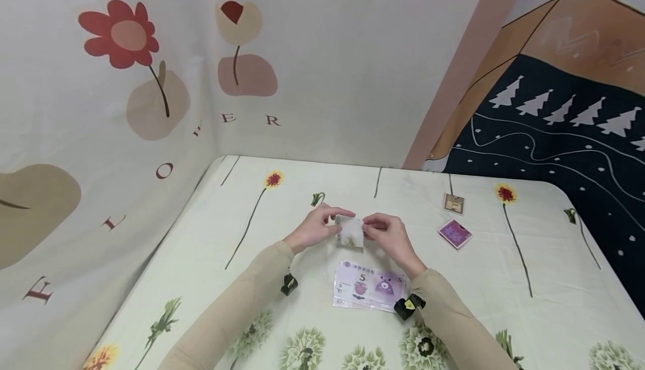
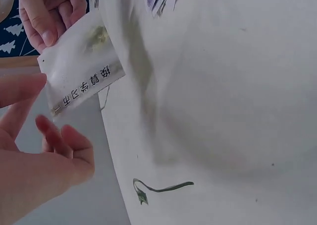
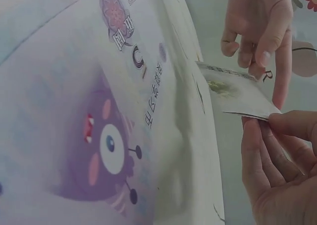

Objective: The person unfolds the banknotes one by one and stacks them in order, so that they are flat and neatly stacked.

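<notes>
In the head view a small pale piece of play money, which looks folded, is held up over the table between both hands. My right hand pinches its right edge between thumb and fingers, as the right wrist view shows with the hand at the note's corner. My left hand is at the opposite edge; in the left wrist view its index finger touches or nearly touches the paper, while the hand has its thumb and fingers apart. Purple play banknotes lie overlapped just below the hands.
To the right lie a small brown note and a small purple note, both apparently folded. A flower-print cloth covers the table. Printed curtains stand behind and at the left. Black straps sit at the wrists.
</notes>
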`<action>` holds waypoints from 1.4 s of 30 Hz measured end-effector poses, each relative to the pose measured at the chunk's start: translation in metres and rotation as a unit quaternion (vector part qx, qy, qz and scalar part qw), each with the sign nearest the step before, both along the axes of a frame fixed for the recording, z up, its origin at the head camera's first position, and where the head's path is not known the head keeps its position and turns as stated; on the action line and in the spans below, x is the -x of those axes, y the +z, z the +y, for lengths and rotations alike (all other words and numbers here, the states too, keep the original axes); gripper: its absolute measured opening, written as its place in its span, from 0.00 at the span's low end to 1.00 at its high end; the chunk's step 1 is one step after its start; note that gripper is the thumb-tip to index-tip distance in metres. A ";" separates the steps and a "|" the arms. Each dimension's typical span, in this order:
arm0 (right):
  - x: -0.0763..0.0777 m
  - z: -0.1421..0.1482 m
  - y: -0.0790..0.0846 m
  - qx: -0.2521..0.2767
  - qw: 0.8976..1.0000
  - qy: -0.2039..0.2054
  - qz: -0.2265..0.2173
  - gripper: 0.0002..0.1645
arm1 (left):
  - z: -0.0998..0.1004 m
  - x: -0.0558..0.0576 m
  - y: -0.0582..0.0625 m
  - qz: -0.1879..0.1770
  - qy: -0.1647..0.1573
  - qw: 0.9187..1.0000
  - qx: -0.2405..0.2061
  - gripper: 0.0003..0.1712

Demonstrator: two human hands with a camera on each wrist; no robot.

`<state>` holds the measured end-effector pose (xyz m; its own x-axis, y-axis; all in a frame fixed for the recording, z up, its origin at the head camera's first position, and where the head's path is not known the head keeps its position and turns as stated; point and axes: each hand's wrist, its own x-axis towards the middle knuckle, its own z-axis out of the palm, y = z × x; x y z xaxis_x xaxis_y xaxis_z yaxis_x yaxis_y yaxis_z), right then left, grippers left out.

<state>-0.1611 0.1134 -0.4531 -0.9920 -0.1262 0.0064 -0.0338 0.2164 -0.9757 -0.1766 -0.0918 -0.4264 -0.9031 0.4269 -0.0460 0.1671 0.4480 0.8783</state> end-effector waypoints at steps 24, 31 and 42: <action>-0.007 -0.007 -0.009 0.004 1.000 0.017 0.011 0.08 | 0.018 -0.006 -0.003 -0.039 0.051 0.992 -0.112 0.11; -0.008 -0.009 -0.010 -0.004 1.000 0.007 0.007 0.06 | 0.022 -0.009 -0.008 -0.047 0.088 0.987 -0.123 0.12; -0.011 -0.003 -0.012 0.048 0.999 -0.015 -0.006 0.08 | 0.028 -0.013 -0.012 -0.069 0.074 0.983 -0.154 0.12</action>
